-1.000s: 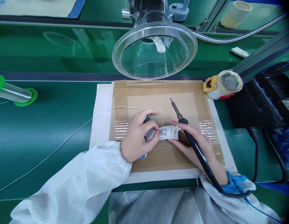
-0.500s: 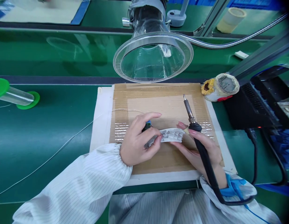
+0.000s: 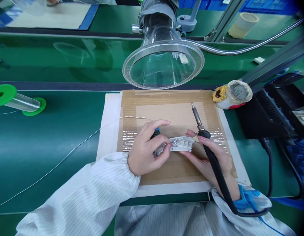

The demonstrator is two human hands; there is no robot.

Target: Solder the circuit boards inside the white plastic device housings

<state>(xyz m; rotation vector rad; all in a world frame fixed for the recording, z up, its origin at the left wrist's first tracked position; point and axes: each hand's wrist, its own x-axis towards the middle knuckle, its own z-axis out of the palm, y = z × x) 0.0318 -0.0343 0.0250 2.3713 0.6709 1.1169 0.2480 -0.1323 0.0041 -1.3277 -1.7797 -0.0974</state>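
My left hand (image 3: 150, 150) pinches the left end of a curved white plastic part (image 3: 182, 144) with a ribbed inner face. Behind these fingers shows a small green-and-blue piece (image 3: 156, 131), mostly hidden. My right hand (image 3: 217, 162) holds a soldering iron (image 3: 197, 118), tip pointing up and away, its black cord looping down past the wrist. The thumb and fingers of that hand also steady the right end of the white part. Thin solder wire (image 3: 137, 117) runs across the cardboard (image 3: 128, 101) towards my left hand; its end is hidden.
A solder spool with green flanges (image 3: 4, 95) lies at left. Overhead hangs a clear fume-extractor hood (image 3: 164, 65). At right are a tip-cleaning pot (image 3: 237, 91) and a black soldering station (image 3: 260, 111). Part of another person's hand (image 3: 52, 2) shows at the far upper left.
The view has shifted slightly, so everything sits a little lower and mostly farther right. Both hands keep the same hold on the white part and the iron.
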